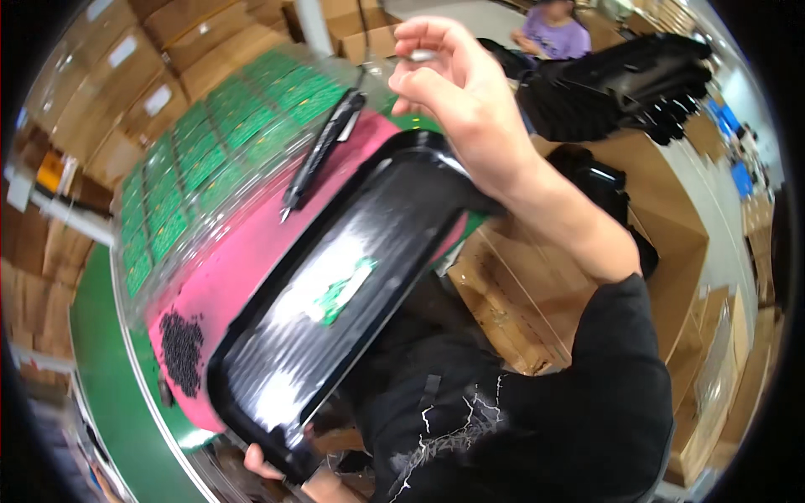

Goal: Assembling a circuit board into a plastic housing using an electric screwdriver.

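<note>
A long, glossy black plastic housing [394, 210] lies tilted across my front, its hollow side facing up. My left hand [267, 463] grips its near end; the shell hides most of the fingers. In the hollow shows a small green patch [340, 293], blurred, either a board or a reflection. My right hand [453, 92] is raised above the far end, fingers loosely curled and apart, with nothing clearly held. Just left of that hand, a black electric screwdriver [323, 155] hangs on its cord, bit pointing down over the pink mat [243, 243].
Clear trays of green circuit boards [218, 134] stand behind the mat. Small black screws [181, 352] lie heaped at its left end. An open carton [654, 210] sits at my right, with a stack of black housings [620, 84] beyond. Further off sits a person in purple [558, 33].
</note>
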`<state>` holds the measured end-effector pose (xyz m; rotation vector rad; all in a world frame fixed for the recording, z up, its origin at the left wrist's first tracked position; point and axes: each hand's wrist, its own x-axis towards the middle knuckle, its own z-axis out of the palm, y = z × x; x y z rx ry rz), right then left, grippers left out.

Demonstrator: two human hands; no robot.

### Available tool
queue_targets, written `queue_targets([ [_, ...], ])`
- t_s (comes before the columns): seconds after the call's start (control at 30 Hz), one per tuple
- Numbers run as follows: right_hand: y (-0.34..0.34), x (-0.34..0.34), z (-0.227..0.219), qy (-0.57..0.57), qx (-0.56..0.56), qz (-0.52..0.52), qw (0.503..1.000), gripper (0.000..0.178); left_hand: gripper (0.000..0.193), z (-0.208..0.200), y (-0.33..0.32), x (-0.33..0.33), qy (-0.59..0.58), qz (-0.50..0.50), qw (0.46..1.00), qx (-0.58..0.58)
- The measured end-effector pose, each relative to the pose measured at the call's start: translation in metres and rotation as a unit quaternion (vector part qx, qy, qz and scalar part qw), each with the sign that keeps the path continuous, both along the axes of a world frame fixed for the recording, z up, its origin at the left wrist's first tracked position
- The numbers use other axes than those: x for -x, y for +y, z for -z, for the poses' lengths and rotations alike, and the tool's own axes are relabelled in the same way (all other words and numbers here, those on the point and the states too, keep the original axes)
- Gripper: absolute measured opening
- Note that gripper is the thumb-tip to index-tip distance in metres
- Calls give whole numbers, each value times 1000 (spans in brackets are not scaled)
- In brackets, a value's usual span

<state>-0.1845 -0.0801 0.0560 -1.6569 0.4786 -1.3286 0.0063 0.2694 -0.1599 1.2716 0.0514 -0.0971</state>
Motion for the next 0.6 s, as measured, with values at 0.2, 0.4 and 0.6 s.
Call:
queue_targets([
  [0.2, -79, 123, -36, 168, 273, 370, 872, 11, 66, 2, 102, -106, -443, -63, 893, -60],
  [0.4, -157, 361, -41, 539, 278, 563, 561, 38, 31, -46, 80, -106, -252, -154, 900, 320],
  [0.6, -145, 376, -19, 638, 317, 451, 538, 40, 37, -101, 47, -97, -214, -204, 913, 281],
])
